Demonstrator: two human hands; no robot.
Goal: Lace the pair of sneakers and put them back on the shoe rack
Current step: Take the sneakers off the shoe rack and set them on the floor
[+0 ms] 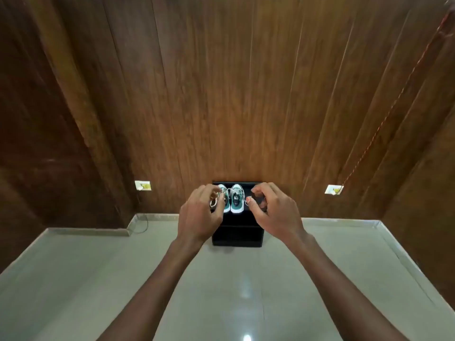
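1. Dark brown wood-grain wall panelling [221, 94] fills the background, and a glossy pale grey tiled floor [221, 291] spreads out below it.
2. A small black two-tier shoe rack [237, 236] stands on the floor, its back against the panelling.
3. A pair of white and teal sneakers [236, 199] sits side by side on the top shelf of the rack, toes pointing toward the person.
4. The left sneaker is partly hidden behind the left hand; the right sneaker is in plain view between the two hands.
5. The person's left hand [199, 215] reaches forward over the left side of the rack with its fingers [211, 190] curled.
6. A pale loop, apparently a shoelace [213, 201], shows at the left fingers, which seem to pinch it, though blur leaves the grip uncertain.
7. The right hand [275, 212] reaches over the right side of the rack, its fingers bent inward with thumb and forefinger close together.
8. Whether the right fingers have hold of anything cannot be told.
9. Two small white wall sockets are set low on the panelling, one to the left [142, 185] and one to the right [333, 189] of the rack.
10. A thin reddish twisted cord [394, 102] runs diagonally up from the right socket toward the upper right corner.
11. A dark thin wire [142, 225] hangs from the left socket down to the floor edge.
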